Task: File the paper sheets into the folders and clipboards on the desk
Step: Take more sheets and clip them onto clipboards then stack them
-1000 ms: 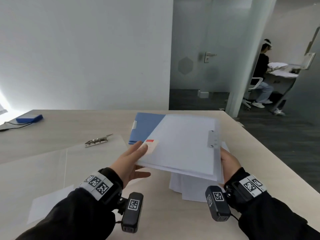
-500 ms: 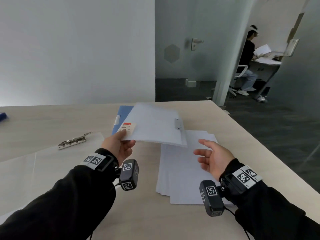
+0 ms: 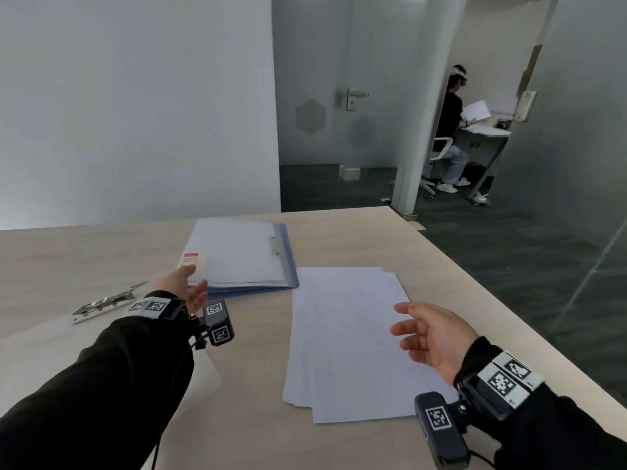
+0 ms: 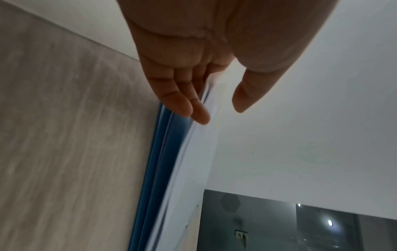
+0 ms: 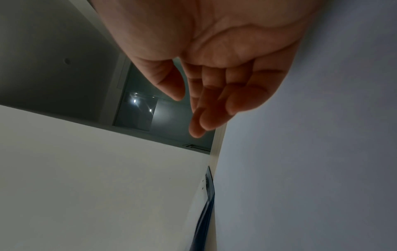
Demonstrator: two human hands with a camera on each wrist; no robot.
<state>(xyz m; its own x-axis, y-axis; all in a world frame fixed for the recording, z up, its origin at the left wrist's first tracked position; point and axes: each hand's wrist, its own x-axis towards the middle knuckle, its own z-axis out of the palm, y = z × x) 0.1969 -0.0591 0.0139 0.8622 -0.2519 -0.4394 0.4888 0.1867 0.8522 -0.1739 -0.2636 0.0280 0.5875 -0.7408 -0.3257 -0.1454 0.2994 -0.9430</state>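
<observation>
While the blue folder [image 3: 286, 266] lies flat at the far middle of the desk [image 3: 84, 256], a clear-covered file of white sheets [image 3: 237, 252] rests on top of it, a metal clip [image 3: 275, 245] at its right edge and a small red-and-white label [image 3: 194, 258] at its near left corner. Reaching to that corner, the left hand [image 3: 185, 289] has its fingers straight and its thumb spread; the left wrist view shows the fingers [image 4: 193, 110] lying along the sheets' edge, gripping nothing. Just right of the folder, a loose stack of paper sheets [image 3: 346, 340] lies fanned toward the near edge. Above the stack's right side hovers the right hand [image 3: 431, 334], palm turned inward, fingers relaxed and empty; whether it touches the paper cannot be told. To the left, a transparent clipboard [image 3: 51, 347] lies on the desk with its metal clamp [image 3: 108, 301] just beside the left wrist. Beyond the desk stand a white wall, a glass door [image 3: 339, 106] with a handle, and a seated person [image 3: 453, 130] holding paper at another table, well apart.
</observation>
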